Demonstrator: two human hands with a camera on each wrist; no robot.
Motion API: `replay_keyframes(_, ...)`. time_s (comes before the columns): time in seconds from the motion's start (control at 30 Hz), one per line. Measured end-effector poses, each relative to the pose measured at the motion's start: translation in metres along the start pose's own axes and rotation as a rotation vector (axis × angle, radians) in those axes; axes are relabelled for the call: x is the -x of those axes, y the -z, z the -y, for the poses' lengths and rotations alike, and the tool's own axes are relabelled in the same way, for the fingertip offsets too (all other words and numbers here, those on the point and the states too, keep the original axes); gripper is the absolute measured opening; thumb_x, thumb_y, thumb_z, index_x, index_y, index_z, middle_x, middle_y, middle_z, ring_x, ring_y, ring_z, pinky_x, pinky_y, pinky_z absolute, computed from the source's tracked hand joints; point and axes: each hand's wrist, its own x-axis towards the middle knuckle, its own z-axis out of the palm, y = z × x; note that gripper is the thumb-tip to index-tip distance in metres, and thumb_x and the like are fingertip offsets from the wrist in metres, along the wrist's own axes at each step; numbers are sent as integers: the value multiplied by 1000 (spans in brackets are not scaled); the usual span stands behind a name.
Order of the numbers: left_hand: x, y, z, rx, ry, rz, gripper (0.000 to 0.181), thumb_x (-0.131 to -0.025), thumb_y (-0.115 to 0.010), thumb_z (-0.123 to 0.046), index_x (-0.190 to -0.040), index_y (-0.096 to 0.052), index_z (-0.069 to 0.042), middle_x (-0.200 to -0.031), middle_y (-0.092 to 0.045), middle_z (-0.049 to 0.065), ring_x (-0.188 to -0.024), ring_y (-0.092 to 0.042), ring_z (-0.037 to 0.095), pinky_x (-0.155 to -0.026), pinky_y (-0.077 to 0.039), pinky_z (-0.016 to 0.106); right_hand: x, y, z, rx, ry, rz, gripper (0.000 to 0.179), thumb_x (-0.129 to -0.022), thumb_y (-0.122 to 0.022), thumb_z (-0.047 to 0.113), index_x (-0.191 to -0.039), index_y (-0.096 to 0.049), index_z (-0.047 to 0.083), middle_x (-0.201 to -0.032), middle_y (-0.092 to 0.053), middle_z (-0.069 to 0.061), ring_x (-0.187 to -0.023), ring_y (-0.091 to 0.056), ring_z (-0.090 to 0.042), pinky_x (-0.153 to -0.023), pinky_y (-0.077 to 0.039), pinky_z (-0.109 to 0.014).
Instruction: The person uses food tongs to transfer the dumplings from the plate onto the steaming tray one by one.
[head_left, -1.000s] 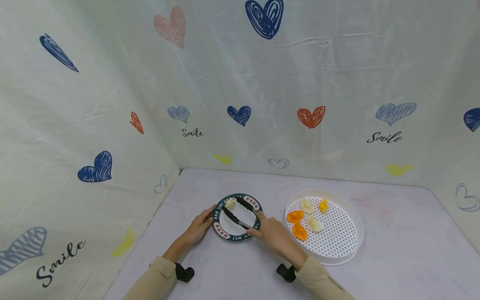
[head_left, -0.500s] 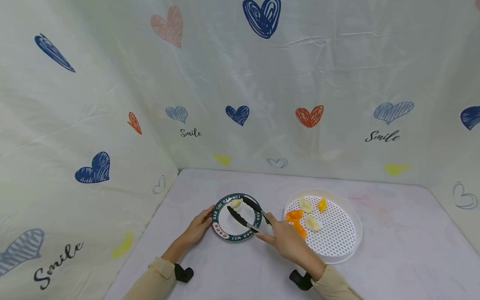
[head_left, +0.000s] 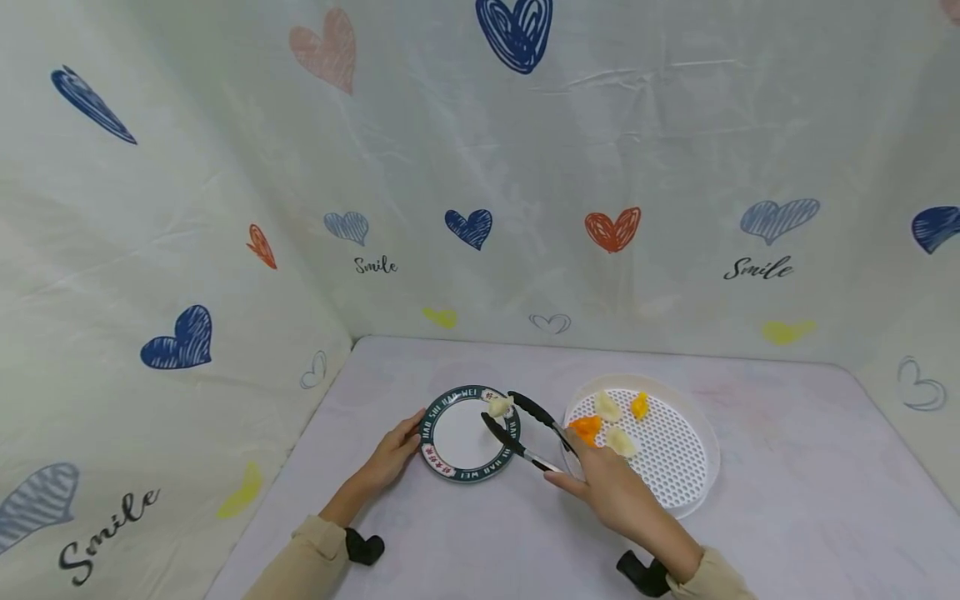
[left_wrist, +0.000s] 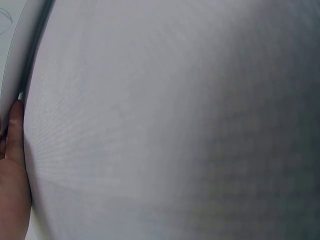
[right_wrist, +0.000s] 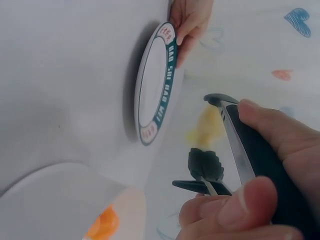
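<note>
In the head view my right hand [head_left: 611,479] grips a pair of tongs [head_left: 528,454] with black tips and metal arms. A small pale yellow piece [head_left: 500,406] sits between the tips, over the right rim of a round plate. This plate [head_left: 461,446] is white with a dark green lettered rim. My left hand [head_left: 393,454] holds its left edge; the right wrist view shows the fingers of that hand [right_wrist: 190,27] at the rim. Up close there, the dark tongs handle [right_wrist: 260,155] lies between my right thumb and fingers. The left wrist view shows mostly tabletop, with part of my left hand [left_wrist: 14,165].
Right of the plate stands a round white tray [head_left: 705,479] with a perforated base. It bears orange pieces [head_left: 587,428], pale yellow pieces [head_left: 621,442] and a small yellow piece [head_left: 640,406]; my right hand overlaps it. A heart-printed curtain [head_left: 555,167] rises behind the table [head_left: 795,467].
The tongs and the pale yellow piece between their tips have moved right, from the plate's upper left to its right rim. My right hand moved right too; my left hand stayed at the plate.
</note>
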Motion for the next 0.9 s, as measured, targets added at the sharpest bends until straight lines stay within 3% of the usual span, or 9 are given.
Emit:
replay_keyframes(0.2, -2, 0, 0, 19, 9, 1, 49, -105, -43, 0, -152, -32, 4, -156, -32, 24, -145, -27, 40, -113, -32, 49, 8, 10, -10, 29, -18, -16, 75, -89, -71, 47, -148, -47, 9, -60, -41, -1, -52, -43, -13, -44, -37, -24)
replay_keyframes(0.5, -2, -3, 2, 50, 5, -19, 49, -103, -45, 1, -151, -33, 7, -155, -32, 27, -144, -28, 42, -113, -31, 52, 24, 21, -28, 76, -27, -43, 74, -90, -72, 42, -146, -47, -1, -60, -46, -1, -54, -44, -15, -46, -38, -25)
replay_keyframes(0.67, -1, -2, 1, 13, 8, -7, 49, -104, -44, 0, -152, -32, 6, -156, -32, 25, -145, -26, 41, -115, -28, 50, 33, 29, -42, 91, 4, -49, 76, -92, -69, 44, -146, -44, -3, -62, -48, -1, -58, -46, -15, -53, -43, -30)
replay_keyframes(0.8, 0, -1, -1, 19, 2, 3, 50, -105, -43, 0, -153, -31, 4, -157, -31, 24, -146, -25, 40, -116, -24, 48, 38, 36, -51, 83, -3, -48, 78, -93, -66, 48, -145, -43, -6, -75, -63, -11, -65, -53, -17, -59, -49, -35)
replay_keyframes(0.9, 0, 0, -2, 26, 0, 6, 50, -105, -43, 0, -153, -31, 4, -157, -30, 24, -146, -24, 40, -116, -25, 48, 43, 40, -58, 94, -9, -54, 80, -92, -66, 51, -144, -44, -7, -100, -68, -26, -77, -62, -23, -68, -56, -44)
